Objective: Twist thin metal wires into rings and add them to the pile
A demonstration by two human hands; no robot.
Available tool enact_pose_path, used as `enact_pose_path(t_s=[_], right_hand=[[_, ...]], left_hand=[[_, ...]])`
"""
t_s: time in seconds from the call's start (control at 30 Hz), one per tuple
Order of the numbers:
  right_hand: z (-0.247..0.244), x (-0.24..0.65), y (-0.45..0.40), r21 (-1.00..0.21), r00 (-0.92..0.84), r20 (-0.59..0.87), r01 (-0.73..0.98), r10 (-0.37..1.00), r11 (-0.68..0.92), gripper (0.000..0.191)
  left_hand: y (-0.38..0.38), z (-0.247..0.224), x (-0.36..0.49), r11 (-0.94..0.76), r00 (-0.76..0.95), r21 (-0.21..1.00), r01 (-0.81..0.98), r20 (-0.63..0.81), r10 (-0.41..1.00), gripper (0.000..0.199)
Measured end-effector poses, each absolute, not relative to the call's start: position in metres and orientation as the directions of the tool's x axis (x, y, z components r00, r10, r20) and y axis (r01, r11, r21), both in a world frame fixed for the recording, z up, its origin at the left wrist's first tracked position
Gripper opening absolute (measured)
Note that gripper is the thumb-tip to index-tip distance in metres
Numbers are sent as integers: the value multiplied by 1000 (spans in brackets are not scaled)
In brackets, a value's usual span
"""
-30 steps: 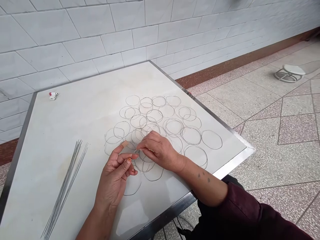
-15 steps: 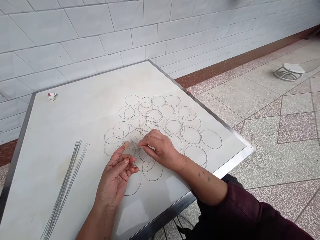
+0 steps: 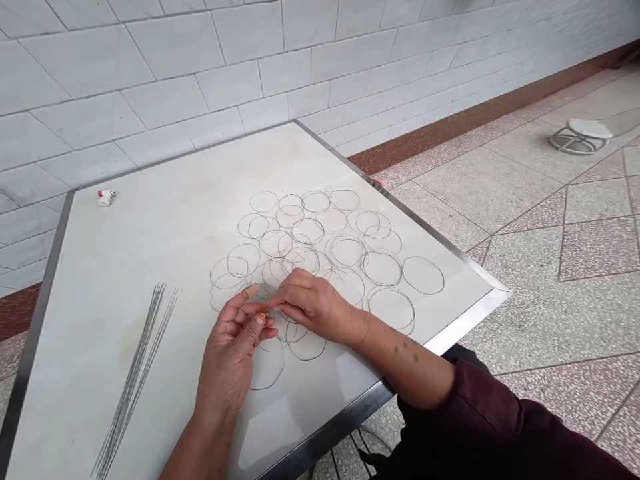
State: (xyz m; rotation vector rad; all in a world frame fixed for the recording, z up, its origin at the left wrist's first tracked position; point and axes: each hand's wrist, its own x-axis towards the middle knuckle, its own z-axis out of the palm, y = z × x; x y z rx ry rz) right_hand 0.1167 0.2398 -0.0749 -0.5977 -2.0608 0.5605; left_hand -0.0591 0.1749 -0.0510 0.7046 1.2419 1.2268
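Note:
Many thin wire rings, some overlapping, lie flat over the middle and right of the white table (image 3: 165,240); one ring (image 3: 424,275) is at the far right. Above the near rings, my left hand (image 3: 235,343) is palm up, its thumb and fingers pinched on a thin wire. My right hand (image 3: 313,303) meets it from the right, thumb and forefinger closed at the same spot. The wire between the fingertips is mostly hidden. A bundle of straight wires (image 3: 135,383) lies left of my left hand.
A small white and red object (image 3: 107,197) rests near the table's back left corner. White wall tiles (image 3: 165,50) rise behind the table. On the floor at the right stands a round stool (image 3: 586,132).
My right hand has shifted slightly down and left, so the fingertips of both hands now touch. The left fingers have closed in a little. The view has shifted slightly.

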Motion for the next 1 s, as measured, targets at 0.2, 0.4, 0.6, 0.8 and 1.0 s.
enact_pose_path(t_s=[0.2, 0.4, 0.6, 0.8, 1.0], right_hand=[[-76, 115, 238, -594, -504, 632, 174, 590, 785, 13], [-78, 116, 239, -576, -509, 630, 200, 586, 793, 13], [-79, 119, 241, -519, -570, 618, 222, 541, 826, 15], [-78, 118, 243, -488, -594, 624, 211, 508, 847, 14], [-80, 117, 244, -489, -601, 613, 222, 513, 844, 18]], left_hand=[[175, -48, -59, 255, -179, 938, -235, -299, 937, 47], [175, -48, -58, 280, -148, 936, -213, -314, 938, 47], [173, -47, -59, 292, -169, 935, -201, -327, 930, 48], [175, -46, -56, 264, -171, 944, -199, -298, 939, 48], [174, -48, -58, 272, -166, 935, -227, -312, 935, 47]])
